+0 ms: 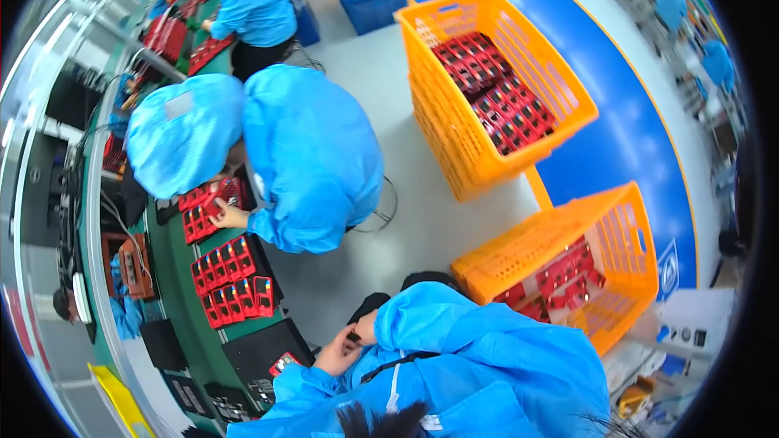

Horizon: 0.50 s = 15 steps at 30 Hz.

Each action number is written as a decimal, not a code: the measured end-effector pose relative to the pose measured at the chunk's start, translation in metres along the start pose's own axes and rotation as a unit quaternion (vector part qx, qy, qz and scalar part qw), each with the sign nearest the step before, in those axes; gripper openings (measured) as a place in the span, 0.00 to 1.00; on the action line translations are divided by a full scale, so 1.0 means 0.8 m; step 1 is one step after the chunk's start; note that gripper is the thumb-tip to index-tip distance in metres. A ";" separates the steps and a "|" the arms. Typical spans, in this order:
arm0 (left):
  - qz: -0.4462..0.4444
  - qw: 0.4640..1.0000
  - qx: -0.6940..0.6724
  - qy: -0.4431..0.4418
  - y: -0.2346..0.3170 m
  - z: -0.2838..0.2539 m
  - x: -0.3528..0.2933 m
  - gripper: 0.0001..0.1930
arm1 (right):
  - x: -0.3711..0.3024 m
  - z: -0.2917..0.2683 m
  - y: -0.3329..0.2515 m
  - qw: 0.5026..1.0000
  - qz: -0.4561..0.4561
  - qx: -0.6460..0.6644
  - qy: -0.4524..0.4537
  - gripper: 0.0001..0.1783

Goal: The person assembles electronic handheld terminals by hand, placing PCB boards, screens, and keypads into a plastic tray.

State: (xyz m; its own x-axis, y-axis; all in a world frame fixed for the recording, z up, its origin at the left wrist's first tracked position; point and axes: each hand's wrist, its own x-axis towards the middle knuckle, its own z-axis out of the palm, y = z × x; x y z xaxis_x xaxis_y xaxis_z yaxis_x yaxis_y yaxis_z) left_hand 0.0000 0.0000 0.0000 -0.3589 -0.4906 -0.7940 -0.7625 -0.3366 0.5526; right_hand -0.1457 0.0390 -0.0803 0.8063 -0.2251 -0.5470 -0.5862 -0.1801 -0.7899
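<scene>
Head view: beside the green workbench (172,264), we find the left hand (333,354) nearly closed, apparently on a small dark piece (354,337); the right hand's (367,328) grip we cannot tell. We judge two-handed handling underway; the next move calls for steadiness.

Devices (223,266) are mostly red, sleeves (479,332) blue, crates (531,245) orange.

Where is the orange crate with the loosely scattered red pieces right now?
In the head view, the orange crate is at lower right, on the wearer's right, just beyond the blue right sleeve and below the other orange crate.
</scene>
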 end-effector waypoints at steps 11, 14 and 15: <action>-0.273 0.790 -0.543 0.083 -0.307 0.007 -0.194 0.20 | 0.163 -0.074 -0.132 0.993 -0.044 -0.107 -0.023 0.21; -0.155 0.883 -0.436 0.086 -0.467 0.088 -0.248 0.16 | 0.219 -0.064 -0.186 0.991 -0.054 -0.114 -0.053 0.19; -0.141 0.875 -0.454 0.093 -0.490 0.098 -0.264 0.15 | 0.240 -0.057 -0.196 0.991 -0.061 -0.106 -0.058 0.18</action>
State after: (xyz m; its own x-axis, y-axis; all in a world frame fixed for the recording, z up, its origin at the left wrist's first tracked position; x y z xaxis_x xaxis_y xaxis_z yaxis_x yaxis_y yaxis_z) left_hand 0.3325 0.2990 -0.0688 -0.0674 -0.3784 -0.9232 -0.0346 -0.9238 0.3812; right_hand 0.0978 -0.0199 -0.0487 0.8684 -0.0797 -0.4895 -0.4778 -0.3986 -0.7828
